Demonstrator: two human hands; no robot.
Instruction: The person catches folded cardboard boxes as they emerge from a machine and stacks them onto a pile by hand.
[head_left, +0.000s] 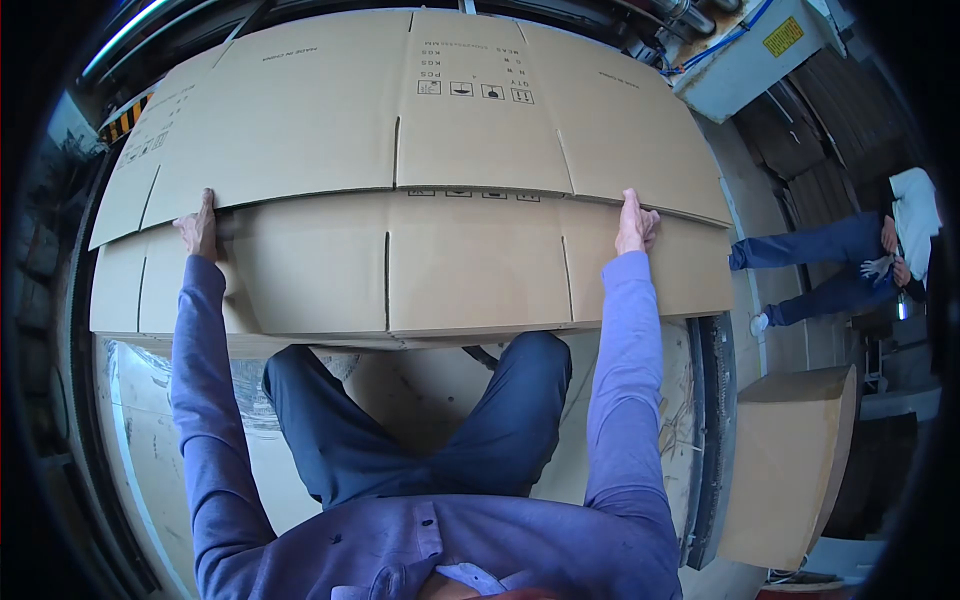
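A large flat cardboard sheet [300, 120], printed with symbols and creased with slots, spans the view above a second sheet [480, 265] of the same kind. My left hand [201, 228] grips the upper sheet's near edge on the left, thumb on top and fingers mostly hidden beneath. On the right, my right hand [634, 222] holds that same edge, its thumb also on top. Between my hands the upper sheet's edge is raised a little off the lower one, which lies on a stack whose front edge is by my knees.
Machinery with a yellow label [783, 37] stands at the back right. A person [850, 250] in dark trousers is at the right. Below them is a brown cardboard box [790, 465]. Dark rails [712, 420] flank the stack on both sides.
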